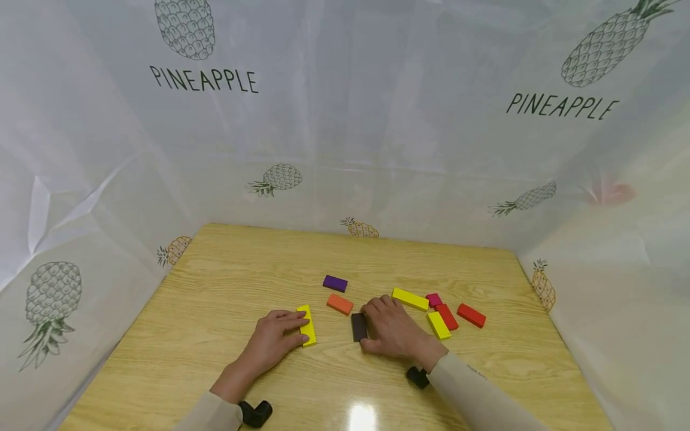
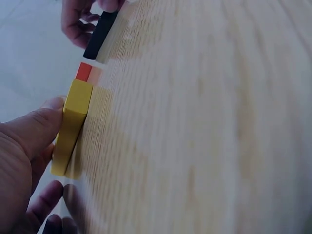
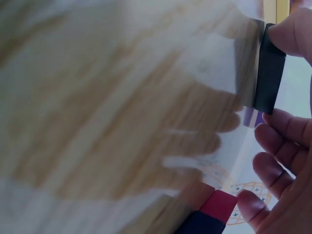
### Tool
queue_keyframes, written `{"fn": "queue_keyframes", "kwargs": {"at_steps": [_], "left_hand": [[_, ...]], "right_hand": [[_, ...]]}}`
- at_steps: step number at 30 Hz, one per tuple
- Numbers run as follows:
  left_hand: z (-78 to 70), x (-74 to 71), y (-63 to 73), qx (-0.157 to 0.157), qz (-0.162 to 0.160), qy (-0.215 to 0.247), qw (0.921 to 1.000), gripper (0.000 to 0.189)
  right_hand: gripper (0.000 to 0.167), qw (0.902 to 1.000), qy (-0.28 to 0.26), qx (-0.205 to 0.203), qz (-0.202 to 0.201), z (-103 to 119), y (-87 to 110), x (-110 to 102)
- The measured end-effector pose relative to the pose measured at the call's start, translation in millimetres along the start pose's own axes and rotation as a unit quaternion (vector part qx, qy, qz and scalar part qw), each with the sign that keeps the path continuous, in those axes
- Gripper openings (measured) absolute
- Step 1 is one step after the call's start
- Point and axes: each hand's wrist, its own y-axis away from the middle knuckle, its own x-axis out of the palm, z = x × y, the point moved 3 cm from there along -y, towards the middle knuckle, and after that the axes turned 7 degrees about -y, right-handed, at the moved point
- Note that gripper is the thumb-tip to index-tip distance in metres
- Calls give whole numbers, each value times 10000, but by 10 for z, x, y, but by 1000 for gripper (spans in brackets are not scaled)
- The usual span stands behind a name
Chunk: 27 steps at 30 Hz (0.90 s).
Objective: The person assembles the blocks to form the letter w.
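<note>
My left hand [image 1: 276, 338] holds a yellow block [image 1: 309, 333] on the table, its thumb near the block's near end and its fingers farther up. In the left wrist view that yellow block [image 2: 73, 114] shows the thumb against its side. My right hand [image 1: 395, 329] grips a black block [image 1: 359, 328] by its ends. The right wrist view shows the thumb at one end of this black block [image 3: 270, 70] and a fingertip at the other; the remaining fingers are loosely bent. Between and beyond the hands lie an orange block [image 1: 340, 304] and a purple block [image 1: 335, 284].
Right of my right hand lie a long yellow block [image 1: 410, 299], a pink block [image 1: 433, 300], a red block [image 1: 447, 317], a shorter yellow block [image 1: 439, 325] and another red block [image 1: 471, 315]. A pineapple-printed white sheet [image 1: 345, 120] surrounds the wooden table [image 1: 242, 257].
</note>
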Motion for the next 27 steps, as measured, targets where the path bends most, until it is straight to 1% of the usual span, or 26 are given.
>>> {"fn": "queue_keyframes", "kwargs": {"at_steps": [5,12,20,24,27], "left_hand": [[22,0,2,-64,-3,125,9999,37],[48,18,-6,-81,-5,145,9999,38],[34,13,-20,-12,-9,187,9998,37],[30,10,-19,-59,3,242,9997,37],[32,9,-16,-46,-10,283,9996,37]], "right_hand": [[58,9999,-48,106,94,7,-22,-16],[59,9996,-179,229,63,-14,-56,-51],[59,9999,-35,61,-155,-27,-162,-136],[56,9994,19,-102,-331,-16,-267,-179],[57,9991,57,-167,-376,-8,-359,-212]]}}
